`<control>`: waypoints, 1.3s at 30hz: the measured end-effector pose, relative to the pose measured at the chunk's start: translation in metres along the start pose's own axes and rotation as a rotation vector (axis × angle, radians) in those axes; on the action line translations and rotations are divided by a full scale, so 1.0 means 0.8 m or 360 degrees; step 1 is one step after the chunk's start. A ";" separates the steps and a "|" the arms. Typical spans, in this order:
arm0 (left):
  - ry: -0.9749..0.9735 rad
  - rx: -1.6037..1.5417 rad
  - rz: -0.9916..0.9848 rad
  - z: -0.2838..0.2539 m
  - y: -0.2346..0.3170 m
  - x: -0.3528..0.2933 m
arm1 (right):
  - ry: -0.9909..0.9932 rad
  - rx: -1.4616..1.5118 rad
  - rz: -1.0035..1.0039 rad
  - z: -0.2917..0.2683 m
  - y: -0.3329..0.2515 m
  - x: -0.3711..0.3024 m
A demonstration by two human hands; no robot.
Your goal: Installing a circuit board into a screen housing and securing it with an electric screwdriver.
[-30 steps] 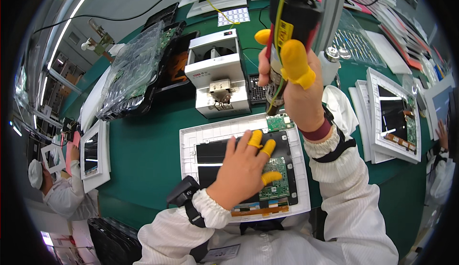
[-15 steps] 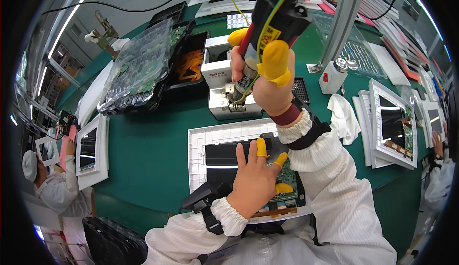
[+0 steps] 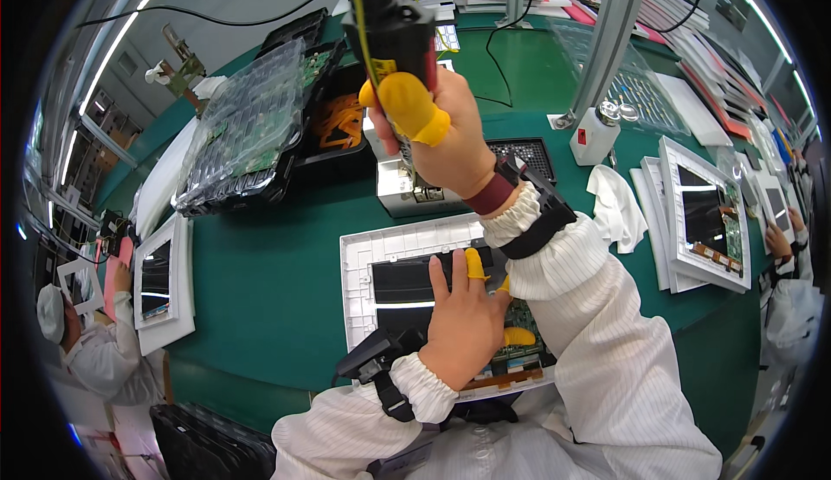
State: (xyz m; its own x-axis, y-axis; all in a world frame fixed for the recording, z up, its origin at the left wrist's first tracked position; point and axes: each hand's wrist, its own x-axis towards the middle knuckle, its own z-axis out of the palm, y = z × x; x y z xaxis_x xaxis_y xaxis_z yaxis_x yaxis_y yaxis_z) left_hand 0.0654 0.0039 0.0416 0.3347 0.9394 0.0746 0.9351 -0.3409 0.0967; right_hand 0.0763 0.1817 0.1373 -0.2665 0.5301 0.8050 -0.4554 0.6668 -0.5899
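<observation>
In my raised right hand (image 3: 450, 138) is a black and red electric screwdriver (image 3: 391, 34), gripped with yellow finger cots on some fingers. It is above the small white box (image 3: 414, 193); its lower end is hidden behind my fingers. My left hand (image 3: 463, 328) lies with fingers spread on an open white-framed display unit (image 3: 359, 251), which sits in front of me. A dark panel (image 3: 402, 283) fills much of the frame. Next to my left hand is a green circuit board (image 3: 522, 320), partly hidden by my right sleeve.
Black trays with circuit boards under clear plastic (image 3: 238, 125) stand at the left. A dark bin (image 3: 339, 160) holds orange pieces. Right of a metal post (image 3: 610, 43) are a white bottle (image 3: 595, 138), a white cloth (image 3: 616, 210) and stacked display units (image 3: 705, 212). Other people work at both sides.
My right hand has moved left with the screwdriver, away from the metal post, uncovering a black perforated tray. My left hand stays on the display unit almost unmoved.
</observation>
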 end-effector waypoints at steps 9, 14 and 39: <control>-0.0076 -0.0054 -0.0068 -0.016 0.007 0.000 | -0.0075 0.0288 0.0341 -0.004 -0.033 0.000; -0.0156 0.0004 -0.0068 -0.016 0.008 0.002 | 0.0063 0.0400 0.0216 -0.033 -0.069 -0.018; -0.0177 -0.0051 0.0270 -0.023 0.018 0.033 | 0.0425 0.0282 0.0468 -0.120 -0.117 -0.138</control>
State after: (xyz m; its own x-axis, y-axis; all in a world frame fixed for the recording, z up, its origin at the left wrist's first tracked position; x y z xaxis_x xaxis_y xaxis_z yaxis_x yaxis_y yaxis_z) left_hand 0.0851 0.0231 0.0631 0.4996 0.8661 -0.0172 0.8606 -0.4939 0.1241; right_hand 0.2300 0.1111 0.0973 -0.1880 0.8167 0.5456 -0.5379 0.3792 -0.7529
